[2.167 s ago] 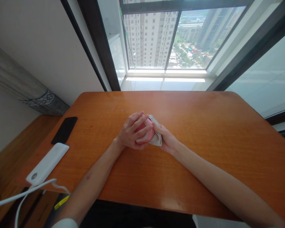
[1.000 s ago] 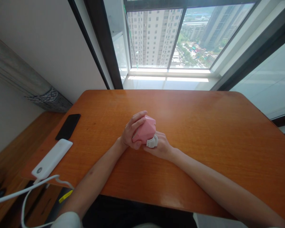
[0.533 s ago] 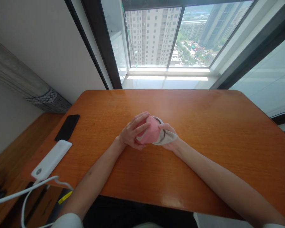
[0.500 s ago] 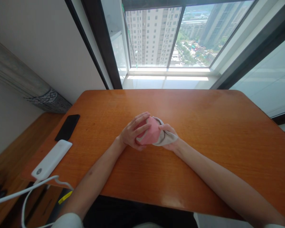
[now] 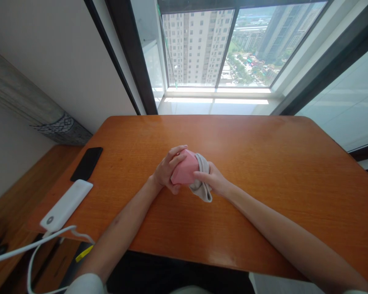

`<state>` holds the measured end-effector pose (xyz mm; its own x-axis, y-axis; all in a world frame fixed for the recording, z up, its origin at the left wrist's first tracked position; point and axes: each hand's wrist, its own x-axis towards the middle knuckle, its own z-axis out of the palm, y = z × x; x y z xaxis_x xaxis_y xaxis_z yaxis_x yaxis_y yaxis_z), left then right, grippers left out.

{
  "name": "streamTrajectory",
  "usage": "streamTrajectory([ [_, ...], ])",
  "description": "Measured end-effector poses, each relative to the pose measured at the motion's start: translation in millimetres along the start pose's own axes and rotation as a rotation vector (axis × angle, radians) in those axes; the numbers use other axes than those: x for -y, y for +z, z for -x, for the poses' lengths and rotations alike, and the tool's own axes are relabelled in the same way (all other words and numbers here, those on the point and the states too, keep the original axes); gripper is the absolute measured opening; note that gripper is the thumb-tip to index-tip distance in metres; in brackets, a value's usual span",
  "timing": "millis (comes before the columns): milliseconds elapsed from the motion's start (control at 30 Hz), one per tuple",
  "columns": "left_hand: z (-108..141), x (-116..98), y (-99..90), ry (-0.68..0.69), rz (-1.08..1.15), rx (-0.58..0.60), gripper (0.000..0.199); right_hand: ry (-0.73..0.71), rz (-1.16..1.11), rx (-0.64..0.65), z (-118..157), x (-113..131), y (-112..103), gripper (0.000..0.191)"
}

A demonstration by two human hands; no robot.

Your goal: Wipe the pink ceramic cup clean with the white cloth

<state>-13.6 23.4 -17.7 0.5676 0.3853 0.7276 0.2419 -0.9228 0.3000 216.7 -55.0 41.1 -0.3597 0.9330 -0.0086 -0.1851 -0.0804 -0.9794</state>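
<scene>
A pink object (image 5: 186, 169) with flat, angled faces is held above the middle of the wooden table (image 5: 263, 163); its exact kind does not show. My left hand (image 5: 169, 169) wraps round its left side, fingers over the top and thumb below. A light grey cloth (image 5: 203, 188) lies against the right side of the pink object, one folded end hanging down. My right hand (image 5: 213, 179) grips this cloth, with the thumb reaching across onto the pink surface. The fingers of my right hand are mostly hidden behind the cloth.
On the table's left side lie a black phone (image 5: 86, 164) and a white power bank (image 5: 66, 204) with a white cable (image 5: 33, 246) running off the edge. Behind the table stands a window (image 5: 214, 49). A grey curtain (image 5: 33, 98) hangs at the left.
The cloth has shifted from trailing over my right wrist to hanging down below the pink object. My right thumb has moved left onto the pink surface, and my left hand has moved slightly left.
</scene>
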Motion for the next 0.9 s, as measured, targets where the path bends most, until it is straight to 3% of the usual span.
streamTrajectory([
  [100, -1.4, -4.5, -0.3, -0.007, 0.034, -0.026, 0.102, -0.191, 0.358, 0.094, 5.2, -2.4, 0.8, 0.042],
  [267, -1.1, -6.8, -2.8, -0.047, 0.066, 0.022, 0.106, -0.685, 0.897, 0.120, 4.2, -16.7, -1.9, 0.033],
  [400, -5.8, -9.4, -2.6, -0.006, 0.102, 0.018, 0.100, -0.848, 1.062, 0.069, -0.8, -27.5, -5.8, 0.024],
  [467, -10.6, -9.6, -0.9, -0.010, 0.117, -0.014, 0.096, -0.785, 0.995, -0.002, -1.0, -27.5, -4.7, 0.023],
  [567, -19.0, -5.3, 2.5, 0.035, 0.138, -0.063, 0.102, -0.515, 0.751, -0.108, 1.2, -15.8, -0.8, 0.029],
  [733, -25.6, 5.2, 5.7, 0.293, 0.137, -0.130, 0.121, -0.008, 0.044, -0.104, 0.4, 16.5, 0.3, 0.037],
  [833, -22.6, 4.9, 5.2, 0.284, 0.056, -0.085, 0.116, 0.117, -0.315, -0.062, -2.8, 21.0, 0.8, 0.054],
  [900, -20.7, 2.7, 4.1, 0.284, 0.025, -0.072, 0.113, 0.136, -0.402, -0.056, -3.7, 17.1, 2.6, 0.059],
])
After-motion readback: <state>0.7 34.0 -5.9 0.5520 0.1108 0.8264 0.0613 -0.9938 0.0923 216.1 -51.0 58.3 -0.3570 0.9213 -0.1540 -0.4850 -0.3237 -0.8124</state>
